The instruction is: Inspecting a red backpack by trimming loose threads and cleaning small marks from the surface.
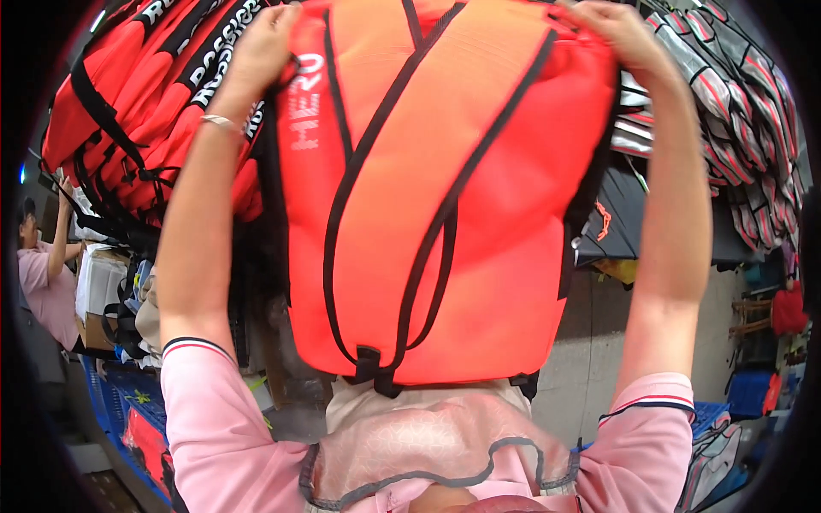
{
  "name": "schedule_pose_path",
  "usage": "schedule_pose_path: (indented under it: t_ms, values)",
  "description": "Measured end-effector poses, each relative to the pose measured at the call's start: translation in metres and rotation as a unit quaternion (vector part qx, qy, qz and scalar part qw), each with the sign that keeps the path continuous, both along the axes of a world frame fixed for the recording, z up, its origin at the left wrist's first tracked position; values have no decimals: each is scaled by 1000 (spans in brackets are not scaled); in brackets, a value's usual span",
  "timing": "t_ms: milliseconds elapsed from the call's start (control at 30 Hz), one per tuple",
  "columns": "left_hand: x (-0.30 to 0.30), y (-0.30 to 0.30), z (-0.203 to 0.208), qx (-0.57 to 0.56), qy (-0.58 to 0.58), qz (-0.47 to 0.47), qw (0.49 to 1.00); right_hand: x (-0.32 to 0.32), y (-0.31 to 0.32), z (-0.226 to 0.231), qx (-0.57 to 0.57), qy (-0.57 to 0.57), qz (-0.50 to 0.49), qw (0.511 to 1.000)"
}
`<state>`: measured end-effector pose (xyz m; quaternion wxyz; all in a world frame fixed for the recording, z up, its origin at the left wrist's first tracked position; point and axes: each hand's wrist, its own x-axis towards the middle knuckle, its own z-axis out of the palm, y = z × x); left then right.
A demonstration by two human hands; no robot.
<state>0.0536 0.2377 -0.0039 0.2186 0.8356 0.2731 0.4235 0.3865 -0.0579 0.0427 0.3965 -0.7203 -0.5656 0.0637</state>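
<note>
A bright red backpack (505, 299) hangs upright in front of my body, with its orange shoulder straps (436, 128) facing me and crossing over each other. Black webbing edges the straps, and a black buckle (368, 363) sits near the bottom. At the upper left corner my left hand (267, 47) is closed on the red fabric. My right hand (611, 30) grips the opposite upper corner, its fingertips partly hidden by the fabric. The backpack's top edge runs out of the picture.
A stack of red and black bags (128, 111) lies at the far left. Grey bags with red trim (727, 111) are piled on the right beside a dark table (684, 222). A blue crate (115, 402) stands lower left. Another person (47, 278) is at the left edge.
</note>
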Motion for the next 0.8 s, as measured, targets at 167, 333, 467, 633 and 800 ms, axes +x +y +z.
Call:
schedule_pose_path:
  t_ms: [167, 333, 467, 633, 800]
  values:
    - [8, -27, -165, 264, 384, 16, 885, 0, 63, -208, -202, -295, -186, 915]
    - [-40, -81, -229, 275, 282, -6, 919, -52, 13, -299, -50, -269, -171, 947]
    - [-29, -83, -189, 220, 241, -11, 945, -75, 13, -250, 65, -254, -108, 959]
    - [39, -49, -159, 315, 99, -80, 941, -72, 76, -208, 89, -356, 13, 930]
    - [98, 18, -157, 80, 78, -58, 992, -19, 143, -189, -46, 25, -202, 978]
